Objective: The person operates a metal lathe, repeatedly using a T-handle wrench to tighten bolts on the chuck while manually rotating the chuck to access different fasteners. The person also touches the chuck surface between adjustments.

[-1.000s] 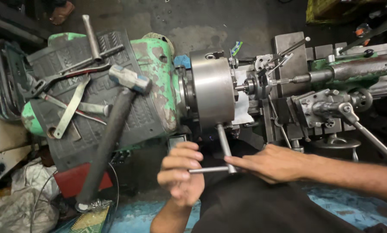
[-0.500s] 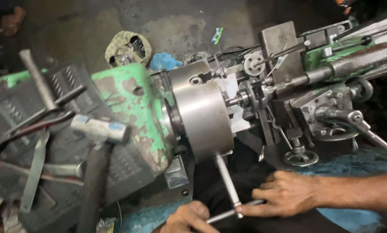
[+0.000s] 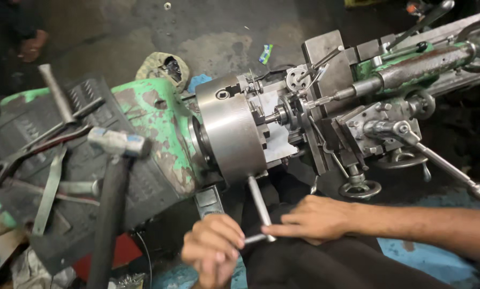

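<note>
Chuck key, T-handled, steel: shank seated in a socket at the lower rim of the lathe chuck, its crossbar lying low, just above the person's dark-clothed lap. Location: underside of the chuck, at the near side of the machine.

Left hand: closed in a loose fist around the left end of the crossbar; fingers curled, knuckles up.

Right hand: laid nearly flat, fingers extended to the left, fingertips pressing on the right end of the crossbar where it meets the shank. Not wrapped around it; more a push than a grip.

Chuck: plain grey cylinder, a square key socket visible on its upper face, jaws closed around a small round workpiece, which is partly hidden by the tooling.

Headstock: green, paint chipped. On its black cover lie a hammer with a black handle, several wrenches and a loose steel rod.

Carriage and tool post: just right of the chuck; a long lever with ball end and a small handwheel hang toward the operator.

Step in hand, as judged: turning the key to tighten or release the jaws; which direction cannot be told. Next move calls for both hands swinging the crossbar together, shank kept square in its socket, then the key lifted clear before the spindle runs.
</note>
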`<act>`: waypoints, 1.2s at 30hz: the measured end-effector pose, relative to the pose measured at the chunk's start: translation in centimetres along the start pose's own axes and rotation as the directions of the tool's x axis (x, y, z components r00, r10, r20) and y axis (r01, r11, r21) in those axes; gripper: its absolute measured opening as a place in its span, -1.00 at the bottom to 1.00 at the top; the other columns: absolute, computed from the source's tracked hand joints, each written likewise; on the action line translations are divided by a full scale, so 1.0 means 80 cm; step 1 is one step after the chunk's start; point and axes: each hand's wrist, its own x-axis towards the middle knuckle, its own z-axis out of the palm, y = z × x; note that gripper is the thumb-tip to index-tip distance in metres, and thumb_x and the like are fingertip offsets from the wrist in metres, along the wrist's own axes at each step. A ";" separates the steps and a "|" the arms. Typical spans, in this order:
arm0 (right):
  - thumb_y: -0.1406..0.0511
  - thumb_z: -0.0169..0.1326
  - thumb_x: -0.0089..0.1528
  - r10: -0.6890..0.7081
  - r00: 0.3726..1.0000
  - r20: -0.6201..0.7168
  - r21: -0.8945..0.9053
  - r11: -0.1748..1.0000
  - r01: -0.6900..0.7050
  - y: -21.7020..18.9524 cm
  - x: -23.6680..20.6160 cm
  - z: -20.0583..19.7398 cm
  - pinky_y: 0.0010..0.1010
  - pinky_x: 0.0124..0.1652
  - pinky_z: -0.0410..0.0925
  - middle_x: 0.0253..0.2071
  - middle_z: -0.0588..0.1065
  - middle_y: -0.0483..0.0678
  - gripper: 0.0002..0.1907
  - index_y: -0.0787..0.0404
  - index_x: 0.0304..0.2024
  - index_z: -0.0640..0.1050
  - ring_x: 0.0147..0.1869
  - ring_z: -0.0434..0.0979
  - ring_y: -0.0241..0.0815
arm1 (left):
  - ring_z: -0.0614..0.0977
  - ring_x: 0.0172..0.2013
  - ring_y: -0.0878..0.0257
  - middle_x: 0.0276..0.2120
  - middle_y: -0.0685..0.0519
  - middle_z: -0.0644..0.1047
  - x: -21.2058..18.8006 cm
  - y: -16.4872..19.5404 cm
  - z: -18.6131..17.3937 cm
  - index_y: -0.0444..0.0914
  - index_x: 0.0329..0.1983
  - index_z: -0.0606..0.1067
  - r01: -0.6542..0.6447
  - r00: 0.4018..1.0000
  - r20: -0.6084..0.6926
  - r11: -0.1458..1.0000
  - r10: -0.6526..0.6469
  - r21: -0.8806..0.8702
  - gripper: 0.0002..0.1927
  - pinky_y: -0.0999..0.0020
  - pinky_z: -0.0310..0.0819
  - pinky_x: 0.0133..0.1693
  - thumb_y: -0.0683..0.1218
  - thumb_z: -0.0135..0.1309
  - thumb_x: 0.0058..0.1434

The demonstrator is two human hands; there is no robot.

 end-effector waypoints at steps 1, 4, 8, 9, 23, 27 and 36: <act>0.33 0.10 0.12 0.025 0.996 -0.084 0.059 0.998 -0.020 -0.003 0.004 0.000 -0.22 -0.51 0.34 -0.39 0.43 -0.03 -0.20 0.15 0.45 0.30 -0.47 0.50 -0.03 | 0.57 -0.56 0.13 -0.54 0.02 0.53 -0.002 0.008 0.010 -0.23 -0.39 0.41 0.141 0.986 -0.094 0.990 -0.140 0.010 -0.74 0.25 0.46 -0.47 -0.02 0.07 0.38; 0.37 0.16 0.20 0.059 0.964 -0.258 0.159 0.987 -0.017 -0.022 0.011 0.005 -0.23 -0.50 0.33 -0.39 0.50 -0.06 -0.39 0.13 0.33 0.40 -0.48 0.50 -0.03 | 0.54 -0.39 0.12 -0.41 -0.06 0.57 -0.016 0.015 0.005 -0.31 -0.30 0.42 0.308 0.889 -0.142 0.798 -0.435 -0.517 -0.69 0.24 0.44 -0.30 0.01 0.04 0.45; 0.42 0.22 0.13 0.042 0.868 -0.496 0.268 0.957 0.107 -0.050 0.002 0.014 -0.24 -0.47 0.31 -0.44 0.54 -0.05 -0.61 0.19 0.04 0.57 -0.47 0.52 -0.06 | 0.44 -0.25 -0.02 -0.27 -0.18 0.47 -0.072 -0.009 -0.021 -0.42 -0.13 0.44 0.695 0.664 -0.672 0.603 -0.328 0.392 -0.61 0.11 0.38 -0.13 0.06 0.03 0.50; 0.44 0.22 0.12 0.091 0.833 -0.545 0.362 0.922 0.136 -0.052 -0.003 0.014 -0.26 -0.47 0.32 -0.40 0.58 -0.03 -0.64 0.22 -0.01 0.59 -0.46 0.54 -0.07 | 0.46 -0.16 -0.12 -0.16 -0.25 0.47 -0.091 -0.014 -0.027 -0.45 -0.02 0.41 0.621 0.782 -0.583 0.350 -0.219 0.701 -0.56 0.03 0.37 -0.07 0.08 0.03 0.45; 0.43 0.20 -0.08 0.219 0.926 -0.306 0.219 0.963 -0.155 -0.007 -0.047 0.000 -0.16 -0.42 0.40 -0.45 0.60 0.01 -0.58 0.18 -0.13 0.65 -0.39 0.60 0.05 | 0.63 -0.04 -0.22 -0.07 -0.25 0.61 -0.173 -0.032 -0.150 -0.32 0.03 0.58 0.611 0.772 -0.633 -0.212 -0.052 0.763 -0.68 -0.02 0.49 0.01 0.02 0.01 0.50; 0.44 0.18 -0.06 0.182 0.941 -0.285 0.285 0.954 -0.098 -0.008 -0.034 -0.013 -0.22 -0.45 0.37 -0.46 0.61 0.00 -0.65 0.15 -0.19 0.68 -0.42 0.60 0.01 | 0.62 -0.05 -0.21 -0.08 -0.29 0.58 -0.169 -0.028 -0.160 -0.39 0.07 0.50 0.567 0.794 -0.582 -0.131 -0.175 0.813 -0.54 -0.01 0.48 0.01 0.05 0.21 0.29; 0.45 0.19 -0.02 0.185 0.964 -0.188 0.443 0.892 -0.085 -0.007 -0.024 -0.038 -0.27 -0.56 0.28 -0.59 0.55 0.02 -0.71 0.15 -0.24 0.72 -0.58 0.53 -0.05 | 0.60 0.04 -0.23 -0.02 -0.34 0.57 -0.127 -0.016 -0.138 -0.41 0.07 0.43 0.653 0.449 -0.737 -0.378 -0.505 0.656 -0.16 0.02 0.46 0.09 0.14 0.45 -0.18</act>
